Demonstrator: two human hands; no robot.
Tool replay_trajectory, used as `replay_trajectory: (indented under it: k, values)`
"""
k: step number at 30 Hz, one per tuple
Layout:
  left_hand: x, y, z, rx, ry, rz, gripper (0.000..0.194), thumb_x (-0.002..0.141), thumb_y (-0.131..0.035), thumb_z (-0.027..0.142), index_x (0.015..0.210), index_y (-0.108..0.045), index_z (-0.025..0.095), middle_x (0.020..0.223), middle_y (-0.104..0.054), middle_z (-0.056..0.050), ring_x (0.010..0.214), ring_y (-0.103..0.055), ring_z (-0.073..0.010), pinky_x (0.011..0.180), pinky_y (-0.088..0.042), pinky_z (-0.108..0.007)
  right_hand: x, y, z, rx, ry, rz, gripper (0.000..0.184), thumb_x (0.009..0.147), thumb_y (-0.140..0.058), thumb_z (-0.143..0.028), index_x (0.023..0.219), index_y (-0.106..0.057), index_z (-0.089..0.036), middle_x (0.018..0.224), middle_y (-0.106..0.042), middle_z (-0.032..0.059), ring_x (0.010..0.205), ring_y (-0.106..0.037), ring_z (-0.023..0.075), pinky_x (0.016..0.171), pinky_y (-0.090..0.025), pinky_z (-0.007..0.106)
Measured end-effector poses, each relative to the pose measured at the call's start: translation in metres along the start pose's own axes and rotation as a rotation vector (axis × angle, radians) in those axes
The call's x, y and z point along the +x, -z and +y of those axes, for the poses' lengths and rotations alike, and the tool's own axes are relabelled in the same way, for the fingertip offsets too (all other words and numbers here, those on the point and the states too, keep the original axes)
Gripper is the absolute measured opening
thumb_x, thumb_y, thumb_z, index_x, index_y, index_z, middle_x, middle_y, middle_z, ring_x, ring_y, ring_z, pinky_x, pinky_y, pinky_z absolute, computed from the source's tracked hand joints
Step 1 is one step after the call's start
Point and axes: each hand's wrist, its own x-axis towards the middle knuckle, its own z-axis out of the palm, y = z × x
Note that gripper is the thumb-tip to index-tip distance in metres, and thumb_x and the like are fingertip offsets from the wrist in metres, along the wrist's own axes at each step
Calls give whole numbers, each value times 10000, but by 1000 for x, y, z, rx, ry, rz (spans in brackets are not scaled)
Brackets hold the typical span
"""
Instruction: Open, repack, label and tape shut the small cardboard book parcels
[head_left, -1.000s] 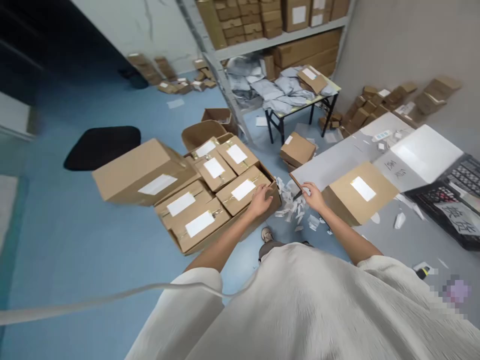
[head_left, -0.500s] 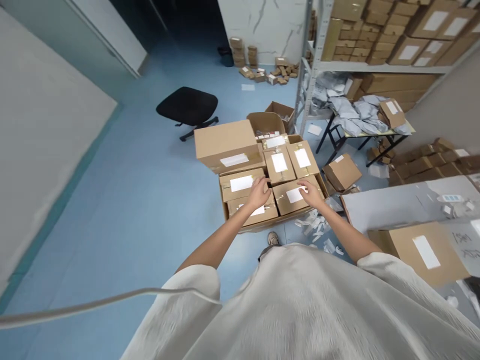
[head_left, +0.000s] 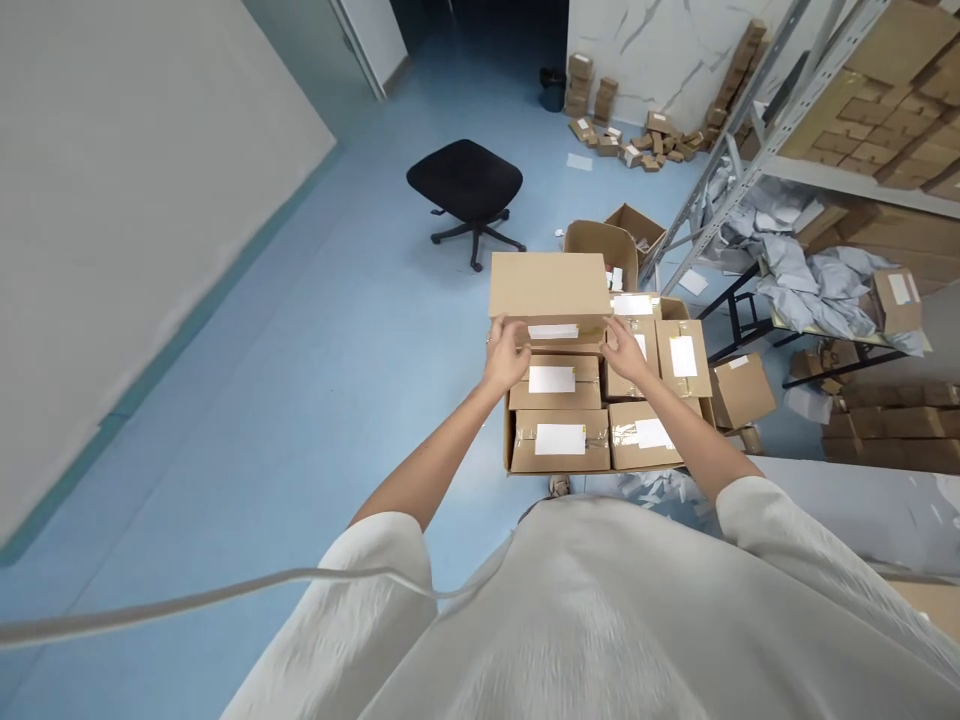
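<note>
A plain brown cardboard box [head_left: 550, 285] sits on top of other packed cartons at their far left corner, a white label on its near face. My left hand [head_left: 507, 352] is at its near left corner, fingers curved and thumb apart. At the near right corner is my right hand [head_left: 624, 350], fingertips by the edge and fingers spread. Whether either hand presses on the box I cannot tell. Below, a large open carton [head_left: 508, 440] holds several taped boxes, among them a front left box [head_left: 561, 441], a front right box [head_left: 652, 436] and a box behind [head_left: 555, 382].
Beyond stand a black swivel stool [head_left: 466, 190] and open cartons [head_left: 600, 240]. To the right are a lone box [head_left: 742, 390], a metal shelf [head_left: 795, 150] with cartons and a small table bearing grey bags [head_left: 814, 285]. A white cable [head_left: 225, 595] crosses at lower left.
Both hands have moved from above the near packed boxes to the front corners of the raised box. The view has turned right, and the room appears tilted.
</note>
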Motion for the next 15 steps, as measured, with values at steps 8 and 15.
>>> replay_trajectory:
  k: [8,15]
  values:
    - [29,1,-10,-37,158,114,635,961,-699,353,1562,-533,230,1826,-306,-217,1768,-185,-409,1418,-228,-671,32,-13,-9,-6,-105,-41,938,952,-674,-828,1686,-567,-254,1879,-304,143,1791,-100,384,1431,-177,650]
    - [44,-1,-21,-184,164,155,614,958,-714,379,1547,-560,297,1674,-507,-164,1677,-375,-381,1398,-307,-670,30,-22,-3,112,-82,23,880,944,-732,-815,1644,-611,-298,1800,-472,115,1777,-184,378,1404,-267,688]
